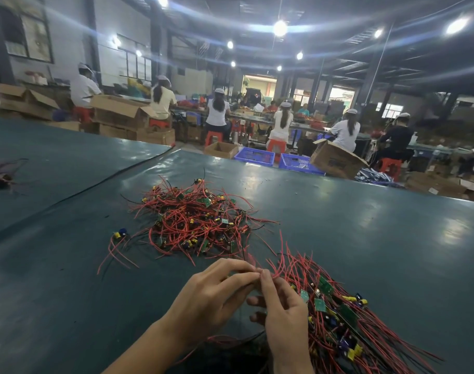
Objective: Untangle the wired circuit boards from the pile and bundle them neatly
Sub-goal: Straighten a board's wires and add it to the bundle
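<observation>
My left hand (211, 295) and right hand (284, 315) pinch together on light, floppy red wires (278, 269), which I'd grip near their fragile circuit boards (325, 284).

No legible text or labels

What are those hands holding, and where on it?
Left hand and right hand pinch the red wires of the bundle near their upper ends.
</observation>
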Demonstrator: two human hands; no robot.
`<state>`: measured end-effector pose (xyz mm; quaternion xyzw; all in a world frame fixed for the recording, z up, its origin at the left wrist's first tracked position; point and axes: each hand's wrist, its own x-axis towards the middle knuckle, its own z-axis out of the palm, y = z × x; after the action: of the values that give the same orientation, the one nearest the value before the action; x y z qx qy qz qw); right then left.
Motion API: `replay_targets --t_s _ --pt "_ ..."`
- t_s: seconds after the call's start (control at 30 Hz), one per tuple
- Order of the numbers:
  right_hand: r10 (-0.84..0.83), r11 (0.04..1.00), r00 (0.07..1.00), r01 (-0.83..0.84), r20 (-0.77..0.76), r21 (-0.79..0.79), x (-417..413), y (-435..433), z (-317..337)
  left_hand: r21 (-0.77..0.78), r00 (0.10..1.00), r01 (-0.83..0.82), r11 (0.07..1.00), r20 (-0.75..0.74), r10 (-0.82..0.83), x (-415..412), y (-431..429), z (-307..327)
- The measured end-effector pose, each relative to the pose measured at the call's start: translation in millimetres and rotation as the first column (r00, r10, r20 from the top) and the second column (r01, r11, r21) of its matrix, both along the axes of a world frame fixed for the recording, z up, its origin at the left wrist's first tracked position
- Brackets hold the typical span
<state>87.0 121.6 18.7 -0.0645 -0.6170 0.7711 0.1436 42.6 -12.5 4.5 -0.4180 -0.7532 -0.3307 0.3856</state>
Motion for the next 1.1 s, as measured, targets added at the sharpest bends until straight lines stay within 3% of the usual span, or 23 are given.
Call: replay_targets --t_s 0.07,0.2,0.33,0.43,0.53,0.6,0.8,1.1 --pt "-0.047 0.999 0.999 0.047 -0.001 0.019 -2 2 -3 0.016 0.999 0.024 1.000 0.025 -0.025 2 2 -2" --pt "-0.088 0.996 0.996 0.088 -0.014 0.028 -4 5 -5 0.192 0.990 0.053 0.980 0.119 -0.077 6 7 -1" --pt "-0.091 0.995 0.995 0.093 -0.039 0.039 -4 2 -5 0.260 0.972 -0.055 0.964 0.236 -0.008 3 3 1" --pt "-0.091 0.994 0.994 0.094 -0.060 0.053 -4 2 -5 0.223 0.851 -0.067 0.973 0.521 -0.061 2 1 -1" --pt "-0.076 0.992 0.994 0.082 -0.075 0.093 -4 3 -6 0.350 0.660 0.018 0.937 0.700 -0.274 3 6 1" --pt "-0.064 0.991 0.996 0.071 -0.070 0.110 -5 3 -6 0.418 0.592 -0.002 0.908 0.733 -0.336 1 7 4" --pt "-0.089 0.983 0.994 0.097 -0.060 0.153 -5 3 -9 0.469 0.515 -0.067 0.881 0.772 -0.372 -4 5 5" --pt "-0.178 0.981 0.984 0.179 -0.016 0.078 -8 6 -11 0.656 0.321 -0.279 0.701 0.752 -0.576 -7 10 6"
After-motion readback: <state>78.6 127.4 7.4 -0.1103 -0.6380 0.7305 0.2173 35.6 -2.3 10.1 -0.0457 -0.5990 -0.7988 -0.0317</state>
